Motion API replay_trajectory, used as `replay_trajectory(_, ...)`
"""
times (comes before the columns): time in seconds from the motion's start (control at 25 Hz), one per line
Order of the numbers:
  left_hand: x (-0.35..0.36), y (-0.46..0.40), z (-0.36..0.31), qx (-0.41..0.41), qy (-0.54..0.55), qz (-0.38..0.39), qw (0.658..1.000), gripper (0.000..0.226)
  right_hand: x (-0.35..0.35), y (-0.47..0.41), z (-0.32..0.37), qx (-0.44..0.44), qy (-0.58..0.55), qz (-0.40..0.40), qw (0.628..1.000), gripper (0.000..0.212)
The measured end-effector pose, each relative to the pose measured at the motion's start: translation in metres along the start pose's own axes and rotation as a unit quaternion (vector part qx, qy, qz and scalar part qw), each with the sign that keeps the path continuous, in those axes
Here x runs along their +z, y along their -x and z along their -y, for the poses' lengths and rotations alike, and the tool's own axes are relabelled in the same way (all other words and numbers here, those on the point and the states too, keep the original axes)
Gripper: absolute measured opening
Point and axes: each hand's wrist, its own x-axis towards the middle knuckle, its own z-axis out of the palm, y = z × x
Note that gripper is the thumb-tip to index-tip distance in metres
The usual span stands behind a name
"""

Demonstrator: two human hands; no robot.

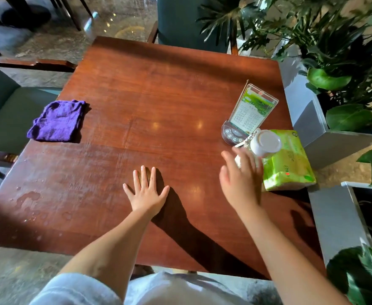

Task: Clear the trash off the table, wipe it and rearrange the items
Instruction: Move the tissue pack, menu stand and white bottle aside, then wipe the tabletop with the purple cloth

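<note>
Pale fabric of the person's clothing (176,289) fills the near edge of the view, with both bare forearms reaching out over the wooden table (158,89). At the table's left edge a folded purple cloth (56,122) lies half overhanging, soft and limp, best pinched at a fold; near the front-left corner water drops and a small puddle (28,198) sit on the wood. Left hand (146,193) rests flat near the front edge, fingers spread, gripping nothing. Right hand (241,179) hovers open, fingers extended, close against a white lidded container (266,143) with thin sticks poking out beside it; whether it touches is unclear through blur. That container looks light, rigid and smooth, so taking it round the body seems wise. Just behind stands an acrylic menu stand (252,111) on a call-button base (232,134), stiff and likely top-heavy. By the right edge lies a green tissue pack (288,161), soft and squashable.
</note>
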Motion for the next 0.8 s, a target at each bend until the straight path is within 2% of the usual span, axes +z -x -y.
replay_trajectory(0.16, -0.022, -0.002, 0.009, 0.019, 0.028, 0.042, 0.999, 0.07, 0.005, 0.019, 0.034, -0.016, -0.061, 0.171, 0.983, 0.035)
replay_trajectory(0.24, -0.037, 0.004, 0.016, 0.032, 0.069, 0.039, 0.996, 0.058, 0.002, 0.016, 0.046, -0.036, -0.042, 0.272, 0.961, 0.034)
replay_trajectory(0.36, -0.061, 0.02, 0.025, 0.05, 0.047, 0.026, 0.997, 0.031, 0.005, 0.007, 0.069, -0.098, 0.003, 0.372, 0.923, 0.031)
replay_trajectory(0.48, -0.077, 0.043, 0.041, 0.078, -0.022, -0.008, 0.997, 0.025, 0.014, 0.002, 0.102, -0.154, -0.001, 0.407, 0.9, 0.031)
replay_trajectory(0.6, -0.099, 0.055, 0.061, 0.067, -0.057, -0.032, 0.996, 0.024, 0.02, -0.005, 0.14, -0.194, -0.011, 0.42, 0.886, 0.032)
replay_trajectory(0.8, -0.143, 0.042, 0.103, 0.052, -0.081, -0.084, 0.992, 0.026, 0.028, -0.028, 0.194, -0.221, -0.029, 0.395, 0.891, 0.033)
